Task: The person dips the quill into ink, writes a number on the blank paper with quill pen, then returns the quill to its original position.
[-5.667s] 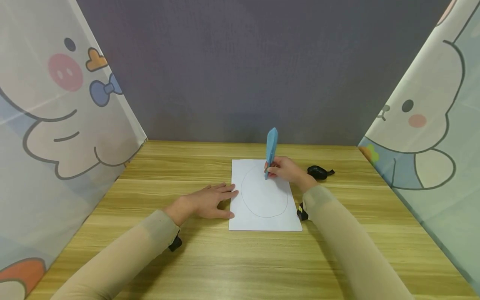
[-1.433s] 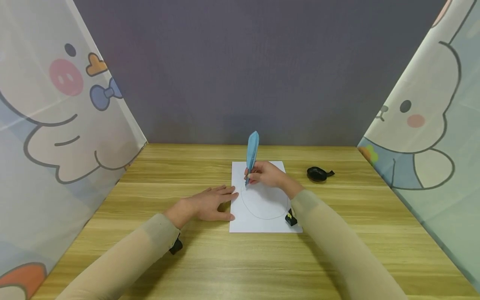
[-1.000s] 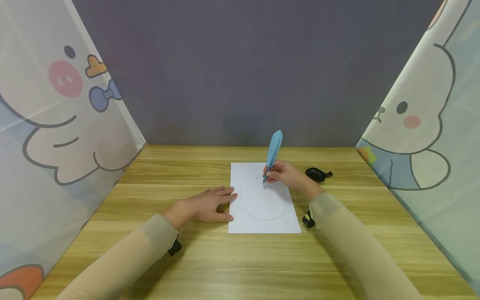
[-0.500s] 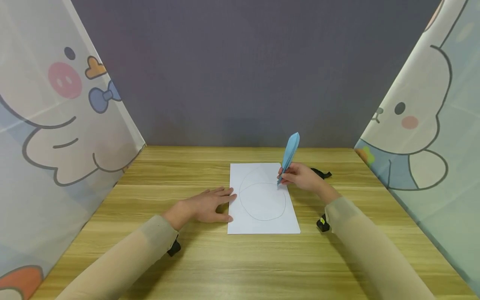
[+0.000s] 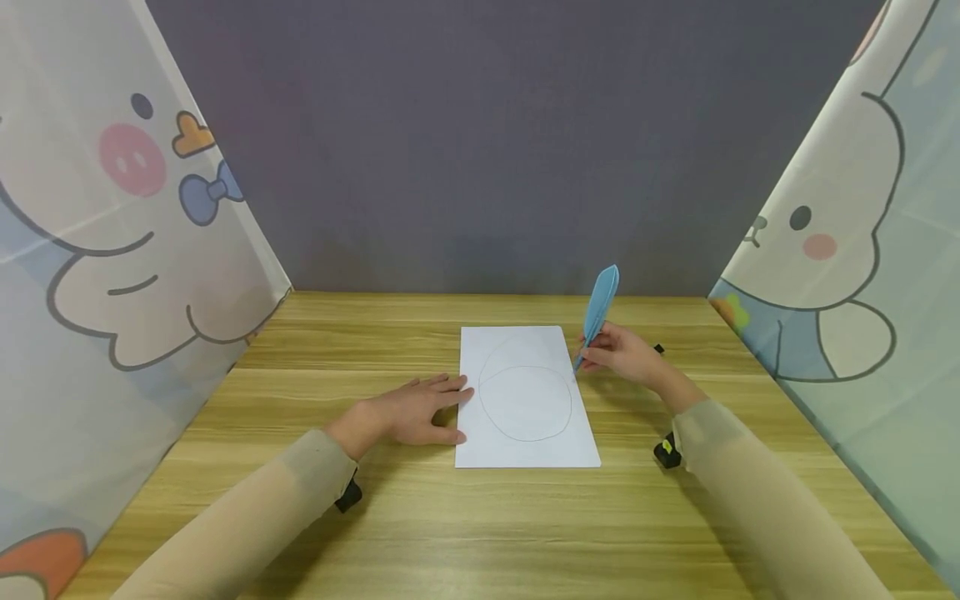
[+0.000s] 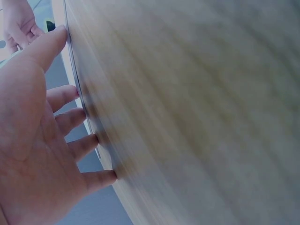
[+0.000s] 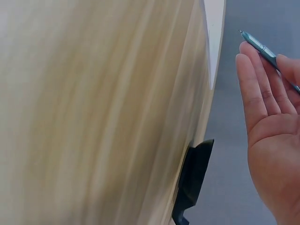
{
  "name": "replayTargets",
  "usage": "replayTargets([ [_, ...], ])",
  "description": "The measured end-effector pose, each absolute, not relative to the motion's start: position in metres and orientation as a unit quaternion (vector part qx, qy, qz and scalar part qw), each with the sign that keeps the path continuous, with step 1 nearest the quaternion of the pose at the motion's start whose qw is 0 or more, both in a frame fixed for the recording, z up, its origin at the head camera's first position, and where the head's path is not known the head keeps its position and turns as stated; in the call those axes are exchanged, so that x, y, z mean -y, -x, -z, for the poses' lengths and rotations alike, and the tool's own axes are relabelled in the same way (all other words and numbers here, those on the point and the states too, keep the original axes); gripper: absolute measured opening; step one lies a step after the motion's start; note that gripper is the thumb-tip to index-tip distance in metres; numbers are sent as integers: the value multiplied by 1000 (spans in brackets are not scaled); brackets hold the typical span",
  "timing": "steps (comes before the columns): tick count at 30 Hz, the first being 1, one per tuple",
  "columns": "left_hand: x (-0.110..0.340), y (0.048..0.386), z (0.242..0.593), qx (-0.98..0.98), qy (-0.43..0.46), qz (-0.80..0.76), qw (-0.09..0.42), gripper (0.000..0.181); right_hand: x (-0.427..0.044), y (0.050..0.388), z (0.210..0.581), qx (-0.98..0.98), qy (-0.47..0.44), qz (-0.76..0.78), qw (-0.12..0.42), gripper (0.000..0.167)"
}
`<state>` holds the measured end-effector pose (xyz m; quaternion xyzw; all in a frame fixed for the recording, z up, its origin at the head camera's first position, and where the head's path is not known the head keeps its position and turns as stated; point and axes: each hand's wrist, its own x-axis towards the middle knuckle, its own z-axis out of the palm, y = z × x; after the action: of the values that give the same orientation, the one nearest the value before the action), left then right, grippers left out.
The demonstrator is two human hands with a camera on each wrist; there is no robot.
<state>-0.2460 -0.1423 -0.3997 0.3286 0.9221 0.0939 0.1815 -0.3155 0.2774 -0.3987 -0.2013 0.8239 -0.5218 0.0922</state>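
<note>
My right hand [image 5: 621, 354] pinches a light-blue, feather-shaped pen [image 5: 600, 306] beside the right edge of a white sheet of paper [image 5: 525, 454]. In the right wrist view the pen tip [image 7: 247, 35] points out past the fingers, raised off the table. The paper bears a thin egg-shaped outline, with a curved line across its upper part. My left hand [image 5: 420, 412] rests at the paper's left edge, fingers spread, thumb and fingertips on or by the sheet. In the left wrist view the left hand's fingertips [image 6: 105, 177] touch down along the surface.
A small black object [image 7: 194, 173] lies on the wooden table [image 5: 465, 533] behind the right hand; only its tail shows in the head view. A dark grey panel [image 5: 480, 167] stands at the back. Cartoon-printed cloths hang at both sides.
Over the last moments my right hand swept rightward across the paper, leaving a curved line inside the outline. Now the hand and pen are past the right edge. My left hand stays put.
</note>
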Motion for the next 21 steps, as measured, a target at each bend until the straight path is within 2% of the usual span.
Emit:
replayTargets([
  [6,142,246,399,-922,-328,-96,183,85,-285,313,397,-804,207,550,88,52],
  [12,142,246,399,-922,-327,-97,185,86,-290,311,394,-802,198,556,88,34],
  [21,142,247,400,-920,-329,-96,190,86,-297,302,392,-840,214,498,31,32],
])
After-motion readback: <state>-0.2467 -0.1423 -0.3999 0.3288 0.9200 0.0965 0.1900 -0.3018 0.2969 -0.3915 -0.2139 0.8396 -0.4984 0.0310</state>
